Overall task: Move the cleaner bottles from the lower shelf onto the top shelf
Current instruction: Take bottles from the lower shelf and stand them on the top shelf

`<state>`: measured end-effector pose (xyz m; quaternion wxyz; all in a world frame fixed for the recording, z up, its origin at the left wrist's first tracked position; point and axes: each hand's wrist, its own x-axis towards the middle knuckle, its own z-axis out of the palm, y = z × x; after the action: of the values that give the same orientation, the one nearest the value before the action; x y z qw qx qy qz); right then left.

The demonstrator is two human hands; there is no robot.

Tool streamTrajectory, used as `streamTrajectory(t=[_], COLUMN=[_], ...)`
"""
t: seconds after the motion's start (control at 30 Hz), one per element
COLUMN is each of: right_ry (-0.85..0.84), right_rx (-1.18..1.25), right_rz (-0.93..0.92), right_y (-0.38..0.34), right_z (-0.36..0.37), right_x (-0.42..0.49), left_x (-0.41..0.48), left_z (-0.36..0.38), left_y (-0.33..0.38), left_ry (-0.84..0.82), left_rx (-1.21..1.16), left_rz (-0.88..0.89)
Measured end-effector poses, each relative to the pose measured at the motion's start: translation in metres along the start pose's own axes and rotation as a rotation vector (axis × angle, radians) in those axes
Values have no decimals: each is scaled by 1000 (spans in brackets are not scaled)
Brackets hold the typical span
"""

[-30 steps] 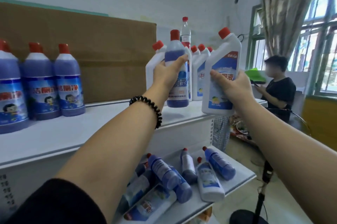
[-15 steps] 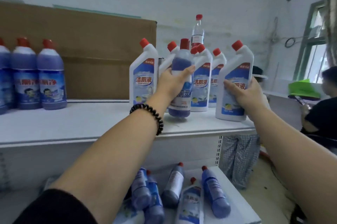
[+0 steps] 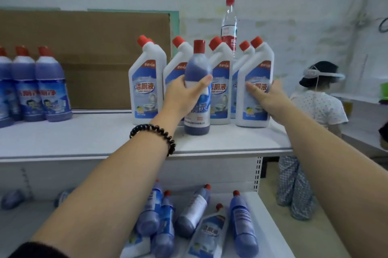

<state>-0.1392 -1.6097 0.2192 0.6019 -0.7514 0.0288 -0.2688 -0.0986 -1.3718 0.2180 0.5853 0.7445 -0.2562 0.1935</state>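
My left hand grips a purple cleaner bottle with a red cap, standing upright on the top shelf. My right hand wraps around a white angled-neck cleaner bottle, whose base rests on the same shelf at the right end of a row of like white bottles. On the lower shelf several purple bottles and one white bottle lie on their sides. Three purple bottles stand at the top shelf's left.
A clear water bottle stands behind the white row. A brown cardboard sheet leans against the wall behind the shelf. A person in a dotted shirt stands just past the shelf's right end.
Both bottles have come down from the air onto the top shelf, the white one joining the end of the row. The view has turned left and lower.
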Motion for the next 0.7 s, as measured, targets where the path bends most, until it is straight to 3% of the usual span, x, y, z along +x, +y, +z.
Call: streamTrajectory(t=[0.53, 0.7], right_ry=[-42, -44], right_rx=[-296, -270], right_rz=[-24, -5], right_y=[12, 13], right_z=[4, 10], right_x=[-1, -2], left_x=[-2, -5], left_z=[1, -1], left_y=[-2, 0], left_ry=[52, 49], left_rx=[82, 43], left_rz=[8, -4])
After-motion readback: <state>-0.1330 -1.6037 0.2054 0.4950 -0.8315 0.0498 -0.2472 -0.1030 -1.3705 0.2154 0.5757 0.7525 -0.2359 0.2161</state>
